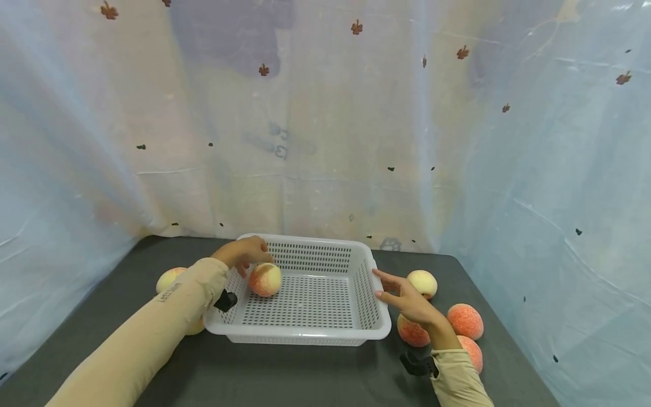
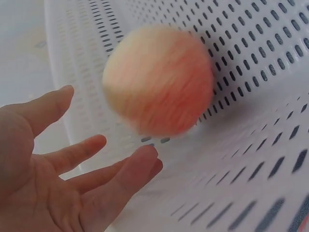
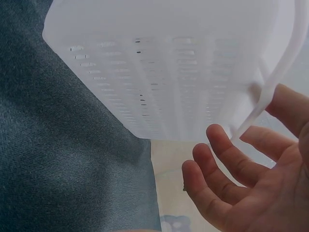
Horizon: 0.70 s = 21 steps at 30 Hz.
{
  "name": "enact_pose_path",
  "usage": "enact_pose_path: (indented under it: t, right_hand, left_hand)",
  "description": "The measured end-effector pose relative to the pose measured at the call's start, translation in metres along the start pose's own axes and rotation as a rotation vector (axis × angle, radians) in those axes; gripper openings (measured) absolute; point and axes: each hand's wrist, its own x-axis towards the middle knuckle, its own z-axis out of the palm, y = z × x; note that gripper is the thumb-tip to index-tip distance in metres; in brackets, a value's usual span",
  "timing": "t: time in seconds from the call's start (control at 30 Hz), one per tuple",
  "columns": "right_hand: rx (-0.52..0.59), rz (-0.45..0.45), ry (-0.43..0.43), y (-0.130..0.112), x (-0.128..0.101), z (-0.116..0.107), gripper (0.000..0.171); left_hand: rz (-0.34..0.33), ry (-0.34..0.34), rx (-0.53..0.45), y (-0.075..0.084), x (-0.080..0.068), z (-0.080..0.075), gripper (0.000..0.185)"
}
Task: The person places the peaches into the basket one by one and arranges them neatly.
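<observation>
A white perforated plastic basket stands on the dark table. Inside its left part is a yellow and red peach, blurred in the left wrist view. Over the basket's left side, my left hand has its fingers spread beside this peach, and the left wrist view shows a gap between them. At the basket's right rim is my right hand. Its thumb and index finger meet the rim, while the other fingers extend loosely along the outside without curling round it.
Right of the basket lie several peaches, among them a pale yellow one and a red one. On the left, another peach sits partly behind my left sleeve. A plastic sheet hangs behind the table.
</observation>
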Motion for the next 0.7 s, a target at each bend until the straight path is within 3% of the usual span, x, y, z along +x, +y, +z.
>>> enact_pose_path:
  t: [0.23, 0.7]
  right_hand:
    - [0.011, -0.016, -0.008, -0.001, -0.001, 0.000, 0.066]
    - [0.021, -0.014, -0.019, -0.002, -0.002, 0.000, 0.067]
  left_hand:
    - [0.027, -0.017, -0.044, -0.003, -0.005, -0.010, 0.059]
    - [0.183, 0.027, -0.149, -0.015, -0.017, -0.020, 0.055]
